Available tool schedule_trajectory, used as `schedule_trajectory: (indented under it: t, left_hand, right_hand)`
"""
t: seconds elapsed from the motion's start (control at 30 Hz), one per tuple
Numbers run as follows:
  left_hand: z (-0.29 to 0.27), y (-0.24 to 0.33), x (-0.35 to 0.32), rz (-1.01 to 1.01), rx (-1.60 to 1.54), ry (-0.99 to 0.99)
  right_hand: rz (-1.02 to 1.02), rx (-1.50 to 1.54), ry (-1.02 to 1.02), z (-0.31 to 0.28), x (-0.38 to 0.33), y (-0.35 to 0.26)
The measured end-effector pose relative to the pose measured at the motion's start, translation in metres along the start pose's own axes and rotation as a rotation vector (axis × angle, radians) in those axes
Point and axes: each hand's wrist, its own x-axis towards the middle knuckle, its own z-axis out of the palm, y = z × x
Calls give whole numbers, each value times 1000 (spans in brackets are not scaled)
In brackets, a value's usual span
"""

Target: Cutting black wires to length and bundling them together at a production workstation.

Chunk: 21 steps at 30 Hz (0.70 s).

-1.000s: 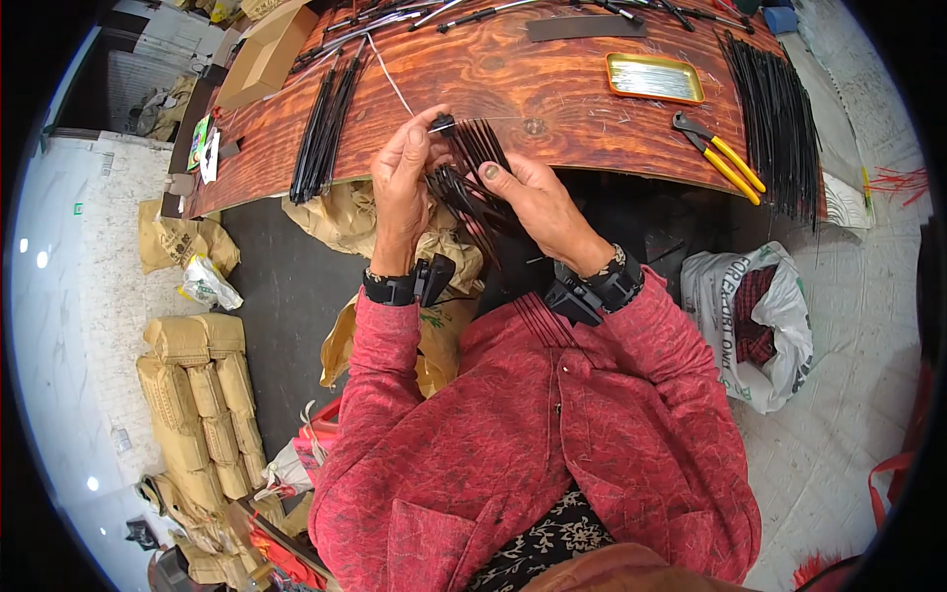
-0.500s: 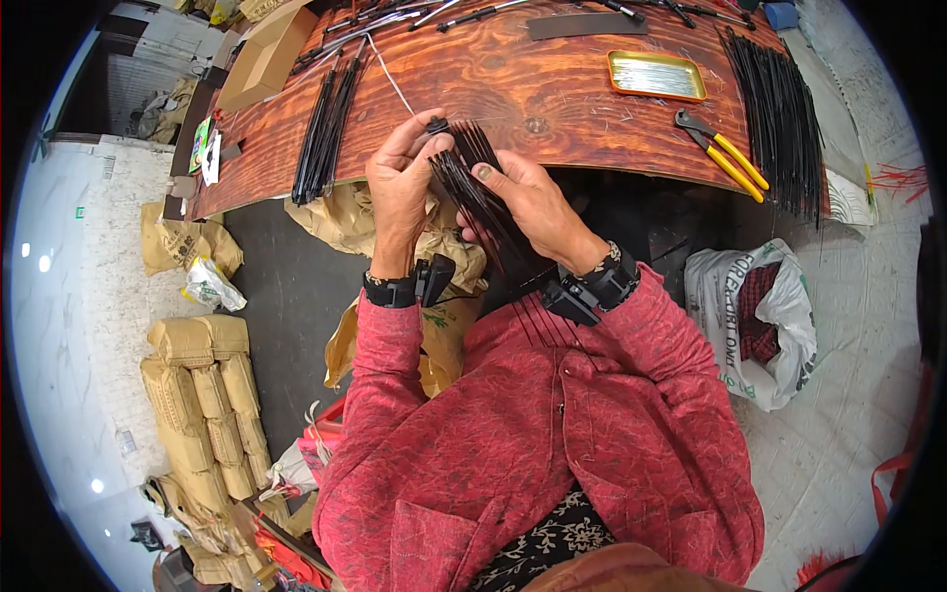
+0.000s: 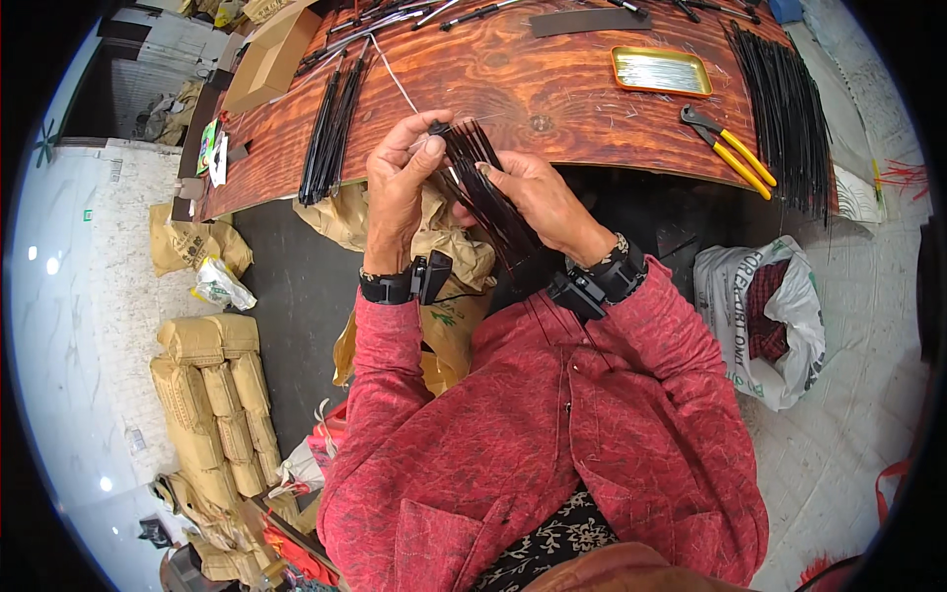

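My left hand (image 3: 400, 183) is closed in a pinch on a small black piece (image 3: 439, 128), its thumb pressed on the side. A thin white rod (image 3: 393, 74) slants down from the table to these fingers; whether it joins the black piece I cannot tell. Close by on the right, my right hand (image 3: 547, 202) grips a bundle of thin black rods (image 3: 483, 192), thumb on top and fingers partly hidden behind. Their upper ends fan out beside the left fingertips, while the lower ends hang toward my jacket.
On the wooden table (image 3: 473, 94) lie yellow-handled pliers (image 3: 735, 158), a tin of silver needles (image 3: 661, 73) and black rod bundles (image 3: 330, 133) (image 3: 784, 118). An open cardboard box (image 3: 271, 59) stands far left. Brown paper bags (image 3: 335, 217) and a white sack (image 3: 715, 316) sit below the table.
My right thumb has shifted slightly on the rods, and the bundle's lower ends have moved a little right. Both hands keep their holds. The whole view has shifted slightly.
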Motion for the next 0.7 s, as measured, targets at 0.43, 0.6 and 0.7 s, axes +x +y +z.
schedule_trajectory:
  t: [0.43,0.6,0.7]
  left_hand:
    - [4,12,-7,-94,26,90]
    - [4,12,-3,-80,-4,110]
    - [-1,5,-2,-52,-36,99]
  right_hand:
    - [38,-649,43,-3,3,-18]
    - [-222,-764,102,2,1,-14]
    - [-281,-780,156,5,-1,-17]
